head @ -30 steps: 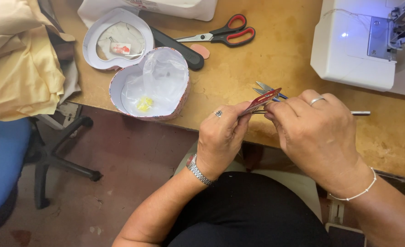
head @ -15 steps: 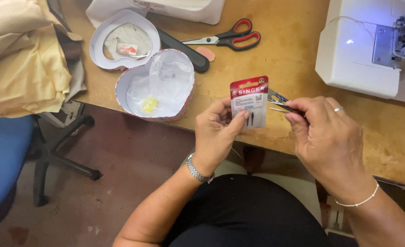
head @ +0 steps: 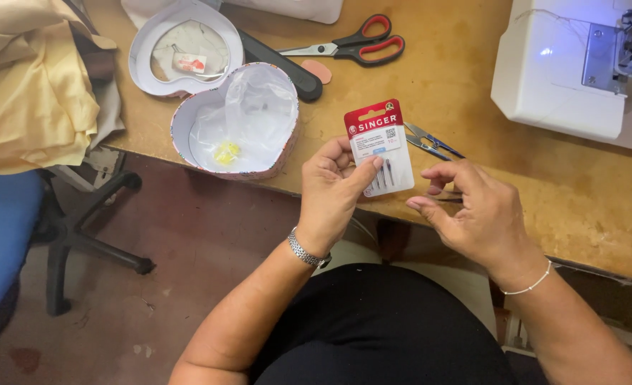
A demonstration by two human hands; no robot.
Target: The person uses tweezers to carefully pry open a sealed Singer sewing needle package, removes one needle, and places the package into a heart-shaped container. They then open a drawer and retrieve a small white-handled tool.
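The left hand (head: 334, 189) pinches a small needle packet (head: 381, 148), red at the top and clear below, between thumb and fingers, holding it upright just above the front edge of the wooden surface (head: 473, 107). The right hand (head: 476, 210) sits just beside it at the same edge, fingers loosely curled around small thread snips (head: 430, 141), whose blades poke out past the fingers toward the packet without touching it. Both wrists hang off the surface over the lap.

To the left, a heart-shaped box (head: 237, 125) with a clear plastic bag inside rests right at the front edge; its lid (head: 184, 46) lies open-side up, touching it behind. Red-handled scissors (head: 351, 48) and a dark flat tool (head: 280, 64) lie further back, well apart from the hands. A white sewing machine (head: 565, 78) fills the far right corner. Between the box and the machine, the surface behind the hands is open wood. Yellow cloth (head: 31, 93) hangs over the left end, above a blue chair (head: 2, 235) on the floor.
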